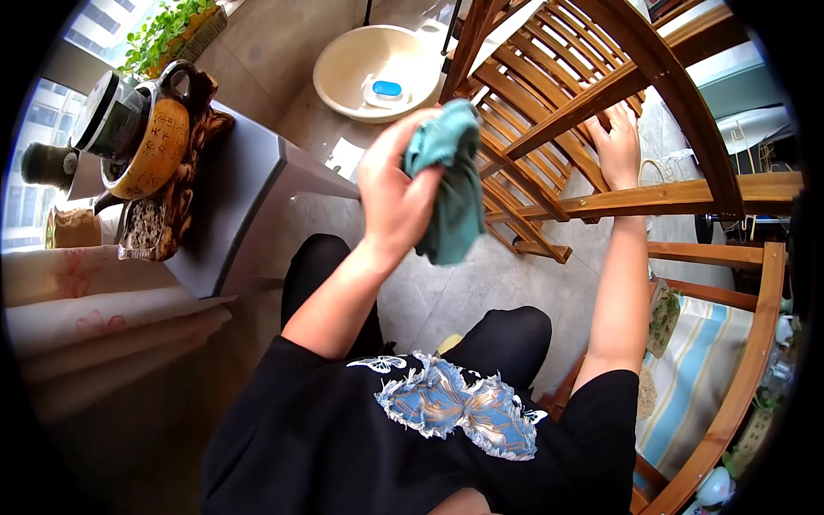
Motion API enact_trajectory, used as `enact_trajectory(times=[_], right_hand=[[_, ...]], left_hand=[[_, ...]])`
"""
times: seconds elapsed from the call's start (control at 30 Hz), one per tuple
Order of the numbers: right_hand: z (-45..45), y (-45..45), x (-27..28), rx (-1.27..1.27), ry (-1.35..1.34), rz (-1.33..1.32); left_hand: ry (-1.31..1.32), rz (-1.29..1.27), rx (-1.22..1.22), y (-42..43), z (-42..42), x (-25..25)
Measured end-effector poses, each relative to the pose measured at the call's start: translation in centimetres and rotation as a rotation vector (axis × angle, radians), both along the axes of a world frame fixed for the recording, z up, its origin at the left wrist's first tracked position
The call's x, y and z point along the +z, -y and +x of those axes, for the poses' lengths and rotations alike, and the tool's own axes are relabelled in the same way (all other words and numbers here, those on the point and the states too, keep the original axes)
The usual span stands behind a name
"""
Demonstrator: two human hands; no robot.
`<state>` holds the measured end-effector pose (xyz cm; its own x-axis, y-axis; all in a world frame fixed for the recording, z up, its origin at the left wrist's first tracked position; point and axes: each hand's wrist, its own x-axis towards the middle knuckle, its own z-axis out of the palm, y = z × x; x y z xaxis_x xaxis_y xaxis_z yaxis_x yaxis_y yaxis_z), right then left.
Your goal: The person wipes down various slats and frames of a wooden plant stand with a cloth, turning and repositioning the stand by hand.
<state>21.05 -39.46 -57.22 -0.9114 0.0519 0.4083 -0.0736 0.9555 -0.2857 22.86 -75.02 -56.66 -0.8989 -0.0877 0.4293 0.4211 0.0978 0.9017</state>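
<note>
A crumpled green cloth (455, 193) hangs from my left hand (396, 184), whose fingers are closed round its upper part, in front of a brown slatted wooden chair (549, 112). My right hand (616, 146) reaches past a wooden bar of the chair and touches its slats, with the fingers spread and some fingertips hidden by the wood. Beyond the cloth, a cream basin (336, 75) stands on the floor with a blue and white object (387, 88) inside it.
On the left, a grey-topped cabinet (236, 206) bears a carved wooden piece with a brown pot (159, 142). Green plants (163, 39) stand by the window. At the right is another wooden chair (768, 300) with a striped cushion (691, 369).
</note>
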Motion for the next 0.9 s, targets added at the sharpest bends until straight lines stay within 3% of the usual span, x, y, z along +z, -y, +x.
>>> enact_trajectory(times=[0.07,0.2,0.23,0.37,0.47,0.6,0.8,0.9], right_hand=[[-0.2,-0.5,-0.4,-0.016,0.011,0.0],[-0.3,-0.9,-0.5,0.017,0.023,0.029],[-0.2,-0.5,0.0,0.027,0.024,0.007],[-0.4,-0.3,0.1,0.069,0.042,-0.086],[-0.7,-0.1,0.5,0.128,0.046,-0.134],[-0.5,1.1,1.4,0.124,0.069,-0.117],[-0.7,0.8,1.3,0.139,0.043,-0.035],[-0.9,0.5,1.2,0.12,0.042,-0.01]], left_hand=[[-0.109,-0.029,0.135,0.9,-3.3,0.6],[0.0,-0.26,-0.216,0.1,-8.3,-5.4],[-0.067,-0.212,-0.223,-0.7,-8.4,-6.7],[0.212,-0.288,-0.363,0.5,-8.5,-10.7],[0.204,-0.369,-0.37,1.5,-8.3,-14.8],[0.285,-0.641,-0.402,1.9,-8.7,-17.8],[0.382,-0.701,-0.403,1.9,-8.4,-25.1],[0.464,-0.502,-0.115,1.2,-8.3,-27.6]])
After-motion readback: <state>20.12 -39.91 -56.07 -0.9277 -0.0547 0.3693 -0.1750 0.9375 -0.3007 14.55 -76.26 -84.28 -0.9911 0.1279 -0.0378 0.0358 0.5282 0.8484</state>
